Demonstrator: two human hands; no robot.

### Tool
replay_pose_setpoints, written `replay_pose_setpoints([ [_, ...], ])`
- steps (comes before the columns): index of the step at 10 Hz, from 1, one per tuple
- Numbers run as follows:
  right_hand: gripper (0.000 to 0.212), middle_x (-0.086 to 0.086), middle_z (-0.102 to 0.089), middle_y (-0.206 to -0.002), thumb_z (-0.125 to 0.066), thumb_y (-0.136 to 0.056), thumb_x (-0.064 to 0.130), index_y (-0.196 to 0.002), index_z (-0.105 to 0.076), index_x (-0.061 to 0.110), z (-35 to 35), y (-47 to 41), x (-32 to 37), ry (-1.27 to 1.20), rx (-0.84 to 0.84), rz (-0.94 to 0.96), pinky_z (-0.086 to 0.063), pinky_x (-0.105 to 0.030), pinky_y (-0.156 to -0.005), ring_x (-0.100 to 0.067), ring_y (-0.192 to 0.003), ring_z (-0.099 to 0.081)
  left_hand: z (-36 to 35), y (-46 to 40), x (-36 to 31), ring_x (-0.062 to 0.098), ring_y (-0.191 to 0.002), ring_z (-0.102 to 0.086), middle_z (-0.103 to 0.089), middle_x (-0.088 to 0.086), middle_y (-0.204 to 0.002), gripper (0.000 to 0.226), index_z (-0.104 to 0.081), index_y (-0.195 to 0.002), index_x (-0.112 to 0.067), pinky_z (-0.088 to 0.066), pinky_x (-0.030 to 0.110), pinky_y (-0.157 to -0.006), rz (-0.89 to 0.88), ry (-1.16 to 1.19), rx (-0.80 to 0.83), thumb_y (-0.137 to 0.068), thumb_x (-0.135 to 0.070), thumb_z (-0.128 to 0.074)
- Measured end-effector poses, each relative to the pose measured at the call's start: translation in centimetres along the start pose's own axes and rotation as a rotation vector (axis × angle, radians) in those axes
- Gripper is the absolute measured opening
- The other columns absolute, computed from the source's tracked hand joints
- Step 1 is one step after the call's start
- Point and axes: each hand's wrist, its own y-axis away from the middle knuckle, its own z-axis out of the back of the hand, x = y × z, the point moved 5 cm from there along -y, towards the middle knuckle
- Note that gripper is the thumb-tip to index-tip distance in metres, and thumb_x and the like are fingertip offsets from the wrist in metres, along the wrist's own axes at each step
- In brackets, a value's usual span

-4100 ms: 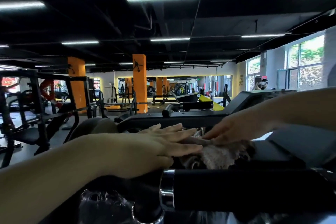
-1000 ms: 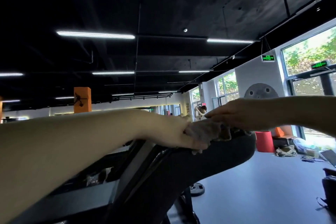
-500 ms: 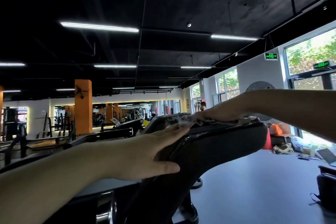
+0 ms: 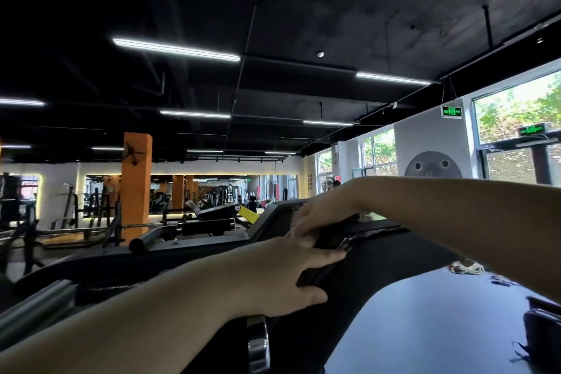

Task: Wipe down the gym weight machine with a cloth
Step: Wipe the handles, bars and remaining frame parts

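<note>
The weight machine's black padded rest (image 4: 379,270) fills the lower middle of the head view. My left hand (image 4: 285,273) holds the pad's near edge, fingers lying on top and thumb underneath. My right hand (image 4: 318,217) reaches in from the right and presses down on the pad's top at its far end. The cloth (image 4: 359,217) is almost wholly hidden under that hand; only a brownish sliver shows beside the wrist.
A chrome collar (image 4: 258,343) and a grey bar (image 4: 36,310) of the machine sit close below my left arm. A black roller handle (image 4: 206,226) lies behind the pad. An orange pillar (image 4: 136,179) and racks stand beyond. A dark bag (image 4: 543,331) lies on the floor at right.
The view has dropped and swung left. My left hand has gone from lying flat against the pad's side to holding its edge. My right hand has slid left along the pad's top, covering the cloth.
</note>
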Motion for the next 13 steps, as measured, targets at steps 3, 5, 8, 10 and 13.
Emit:
replay_pose_setpoints([
  [3, 0.056, -0.005, -0.062, -0.119, -0.040, -0.086, 0.068, -0.104, -0.064, 0.021, 0.6, -0.3, -1.4, 0.042, -0.020, -0.130, -0.043, -0.046, -0.101, -0.027, -0.106, -0.060, 0.3, 0.2, 0.1, 0.010, -0.144, -0.012, -0.011, -0.012, -0.158, 0.054, -0.023, -0.141, -0.054, -0.014, 0.017, -0.099, 0.009, 0.003, -0.030, -0.097, -0.036, -0.048],
  [5, 0.050, -0.003, -0.045, -0.138, -0.029, -0.100, 0.050, -0.132, -0.050, 0.017, 0.8, 2.7, -7.5, -0.092, -0.115, -0.269, -0.031, -0.039, -0.109, -0.027, -0.128, -0.043, 0.3, 0.4, -0.3, 0.013, -0.145, -0.008, -0.004, -0.008, -0.159, 0.057, -0.018, -0.143, -0.053, -0.010, 0.028, -0.112, -0.003, -0.003, 0.008, -0.098, -0.033, -0.047],
  [8, 0.052, -0.011, -0.036, -0.149, -0.025, -0.103, 0.045, -0.141, -0.043, 0.014, 0.8, 3.9, -8.4, 0.018, -0.250, -0.366, -0.025, -0.037, -0.109, -0.028, -0.135, -0.036, 0.3, 0.0, -0.2, 0.014, -0.145, -0.014, -0.010, -0.005, -0.159, 0.061, -0.014, -0.147, -0.046, -0.015, 0.026, -0.111, -0.053, 0.021, 0.006, -0.098, -0.031, -0.047],
  [10, 0.053, -0.008, -0.064, -0.112, -0.027, -0.099, 0.055, -0.109, -0.064, 0.018, -0.1, 5.2, -8.2, 0.019, -0.401, -0.446, -0.043, -0.031, -0.089, -0.021, -0.103, -0.061, 0.2, -0.2, 0.0, 0.015, -0.137, -0.032, -0.023, -0.001, -0.156, 0.076, 0.003, -0.149, -0.042, -0.023, 0.015, -0.093, -0.054, 0.076, 0.011, -0.096, -0.029, -0.051],
  [13, 0.043, -0.009, -0.057, -0.125, -0.025, -0.104, 0.040, -0.135, -0.046, 0.021, -1.9, 7.8, -5.2, -0.034, -0.488, -0.101, -0.044, -0.032, -0.082, -0.023, -0.104, -0.055, 1.2, 0.3, -0.7, 0.019, -0.120, -0.051, -0.043, 0.005, -0.142, 0.080, 0.011, -0.148, -0.039, -0.040, 0.026, -0.092, 0.077, 0.001, 0.058, -0.097, -0.033, -0.051],
])
